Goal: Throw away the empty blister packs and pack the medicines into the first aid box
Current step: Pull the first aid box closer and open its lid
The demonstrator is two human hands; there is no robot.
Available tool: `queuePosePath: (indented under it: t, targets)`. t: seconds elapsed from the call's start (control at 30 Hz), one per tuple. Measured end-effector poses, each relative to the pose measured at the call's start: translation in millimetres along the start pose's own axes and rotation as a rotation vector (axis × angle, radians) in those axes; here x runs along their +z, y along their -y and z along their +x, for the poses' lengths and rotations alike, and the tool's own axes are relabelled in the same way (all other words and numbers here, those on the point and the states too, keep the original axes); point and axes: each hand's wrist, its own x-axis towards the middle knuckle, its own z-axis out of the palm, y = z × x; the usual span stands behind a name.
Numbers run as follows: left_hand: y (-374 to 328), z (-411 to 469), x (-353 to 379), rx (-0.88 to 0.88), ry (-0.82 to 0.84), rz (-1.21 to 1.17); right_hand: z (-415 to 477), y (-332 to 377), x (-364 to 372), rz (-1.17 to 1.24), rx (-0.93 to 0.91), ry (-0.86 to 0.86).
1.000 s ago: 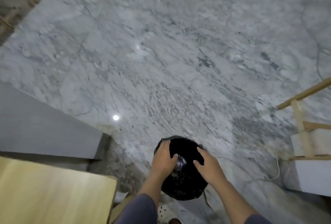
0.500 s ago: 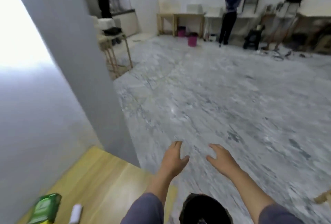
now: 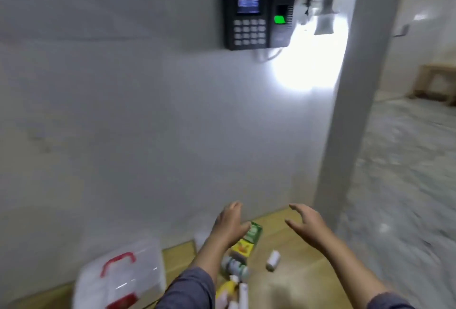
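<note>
The view is blurred by motion. My left hand [image 3: 228, 226] and my right hand [image 3: 306, 223] are raised over the wooden table [image 3: 296, 284], both open and holding nothing. A clear first aid box [image 3: 118, 276] with a red handle stands at the lower left against the wall. Medicines lie in a row under my left arm: a green box [image 3: 254, 232], a yellow box [image 3: 243, 248], a small bottle [image 3: 234, 268], a yellow tube [image 3: 225, 290] and a white tube [image 3: 243, 295]. A small white bottle [image 3: 272, 260] lies alone between my arms. No blister pack shows.
A grey wall rises right behind the table, with a black keypad device [image 3: 257, 16] mounted high on it. A grey pillar [image 3: 355, 86] stands at the table's right end. Marble floor [image 3: 407, 173] and a wooden bench [image 3: 436, 84] lie to the right.
One second ago both hands were at the black bin on the floor with something shiny between them. The view has since swung up and left to the table; both hands are now empty.
</note>
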Motion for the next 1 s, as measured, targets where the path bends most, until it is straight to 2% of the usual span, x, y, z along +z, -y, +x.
queuePosePath:
  t: [0.13,0.27,0.4,0.53,0.63,0.73,0.9,1.0]
  targets:
    - [97,-50,-54,-0.215,-0.1,-0.035,18,79,56,-0.025,-0.187,0.142]
    - [172,-109,-84,-0.355,-0.165,-0.061,18,145,111,-0.027,-0.347,0.246]
    - [232,-168,-87,-0.474,-0.162,-0.07,6,188,174,-0.061,-0.541,0.328]
    - [277,-205,-65,-0.508,-0.114,-0.082,-11,201,236,-0.128,-0.749,0.365]
    - [302,-220,-39,-0.488,-0.176,-0.075,-20,195,277,-0.22,-0.93,0.286]
    - [318,-221,-13,-0.445,-0.329,-0.093,-20,184,315,-0.274,-1.094,0.108]
    - [339,-206,12,-0.339,-0.536,-0.102,-6,174,353,-0.349,-1.214,-0.17]
    - [346,-199,20,-0.283,-0.66,-0.098,1,173,360,-0.3,-1.249,-0.253]
